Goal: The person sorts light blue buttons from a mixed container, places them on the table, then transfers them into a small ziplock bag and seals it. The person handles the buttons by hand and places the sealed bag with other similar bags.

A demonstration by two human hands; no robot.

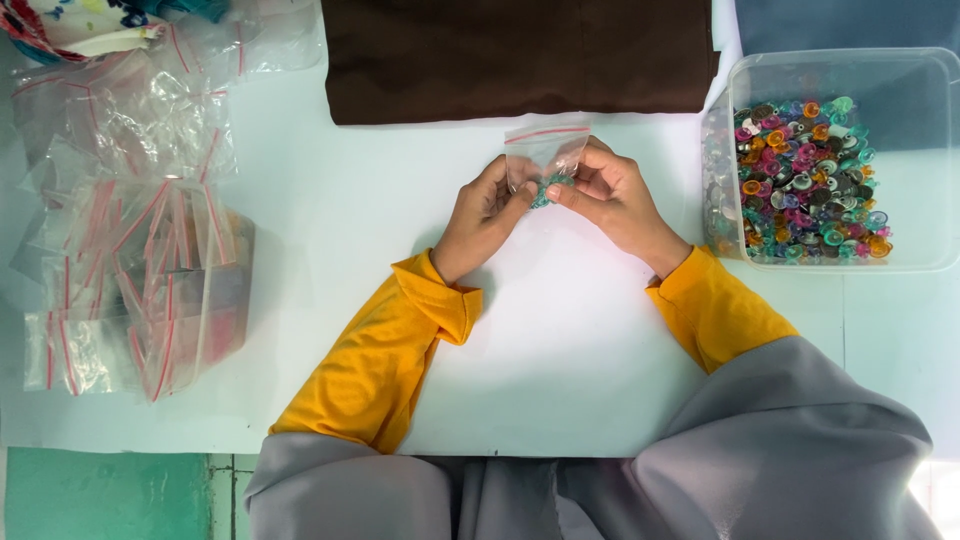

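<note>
Head view: both hands hold one small clear bag (545,150).
Left hand (484,212) and right hand (612,192) pinch it together, over the white bench (560,340), teal beads (552,186) between fingertips.

Your left hand (487,208) and right hand (610,195) meet at the upper middle of the frame, both pinching a small clear zip bag (547,150) with teal pieces (550,187) between your fingers. At the right edge sits a clear plastic tub (900,70) of mixed coloured beads (808,180). A heap of empty zip bags (130,250) lies at the left on the white desk (560,350). A brown cloth (520,55) lies along the top.
</note>
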